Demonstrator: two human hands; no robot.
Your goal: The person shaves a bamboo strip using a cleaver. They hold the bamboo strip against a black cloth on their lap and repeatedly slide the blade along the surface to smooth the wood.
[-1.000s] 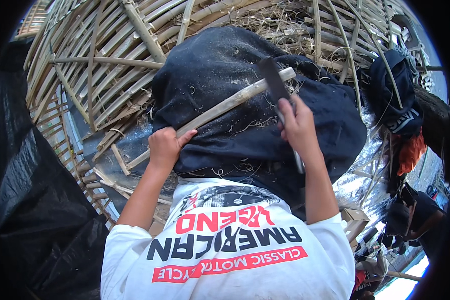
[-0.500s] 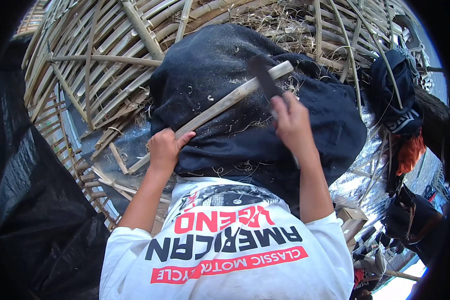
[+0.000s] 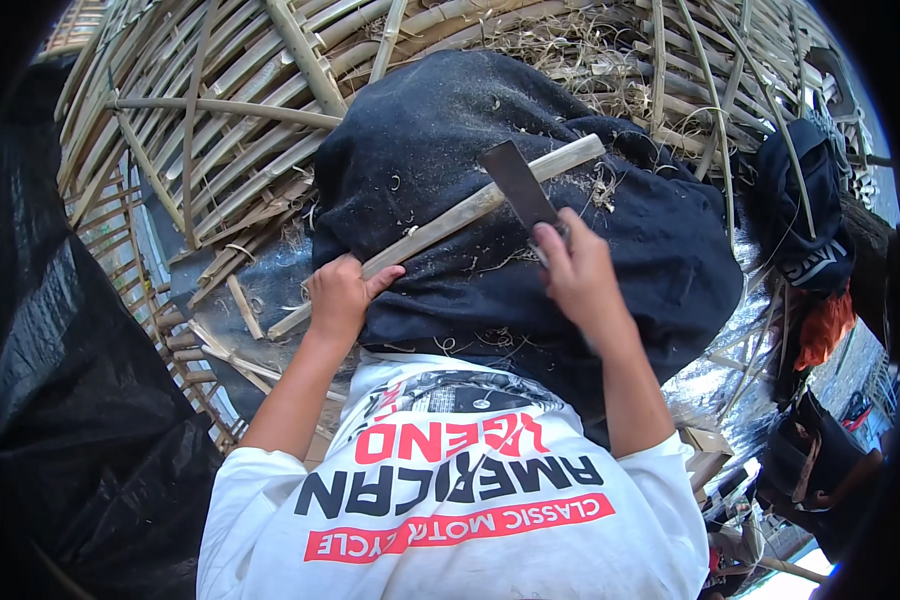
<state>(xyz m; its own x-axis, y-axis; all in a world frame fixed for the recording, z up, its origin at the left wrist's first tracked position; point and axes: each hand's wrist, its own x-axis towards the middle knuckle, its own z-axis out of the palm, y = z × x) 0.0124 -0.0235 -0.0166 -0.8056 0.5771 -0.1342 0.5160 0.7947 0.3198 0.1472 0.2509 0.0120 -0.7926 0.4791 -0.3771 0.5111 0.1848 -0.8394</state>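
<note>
A pale bamboo stick (image 3: 440, 227) lies slanted across a dark cloth (image 3: 420, 120) spread over my lap, its far end up to the right. My left hand (image 3: 342, 297) is closed around the stick's near end, thumb along its upper side. My right hand (image 3: 580, 268) grips a knife (image 3: 520, 185) with a broad, dark, square-ended blade. The blade crosses over the stick beyond its middle; whether it touches the wood I cannot tell. The knife's handle is mostly hidden in my fingers. Thin shavings are scattered on the cloth.
A slatted bamboo framework (image 3: 240, 150) curves behind the cloth, with a heap of shavings (image 3: 570, 65) on it. Cut bamboo pieces (image 3: 243, 305) lie left of my left hand. Black sheeting (image 3: 80, 400) hangs at far left; a dark bag (image 3: 800, 200) and orange cloth (image 3: 825, 330) are at right.
The knife in my right hand has moved a little along the stick toward my left hand. My left hand keeps its hold, and the whole view has shifted slightly.
</note>
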